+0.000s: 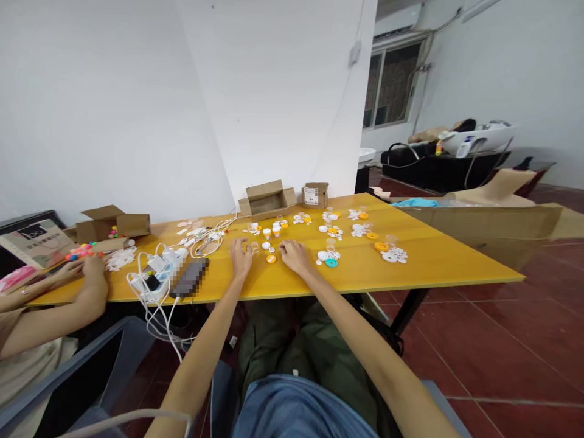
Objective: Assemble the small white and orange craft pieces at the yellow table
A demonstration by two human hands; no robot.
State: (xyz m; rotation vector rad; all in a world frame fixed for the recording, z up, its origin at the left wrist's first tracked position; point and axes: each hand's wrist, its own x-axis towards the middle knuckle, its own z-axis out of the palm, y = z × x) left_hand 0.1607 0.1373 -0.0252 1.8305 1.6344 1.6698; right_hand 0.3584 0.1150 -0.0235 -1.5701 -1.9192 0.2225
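Both my hands rest on the yellow table (424,261) near its front edge. My left hand (240,255) lies palm down with curled fingers beside a small clear cup (254,246). My right hand (293,254) lies with its fingers bent inward, close to a small orange cap (271,258). Whether either hand holds a part is too small to make out. Several small white and orange plastic parts (331,231) are scattered across the table beyond my hands, with a teal ring (331,262) to the right.
Open cardboard boxes (267,199) stand at the table's far edge. A power strip with white cables (152,283) and a phone (189,278) lie to the left. Another person's hands (89,264) handle colourful beads at the far left. A large cardboard sheet (493,219) lies to the right.
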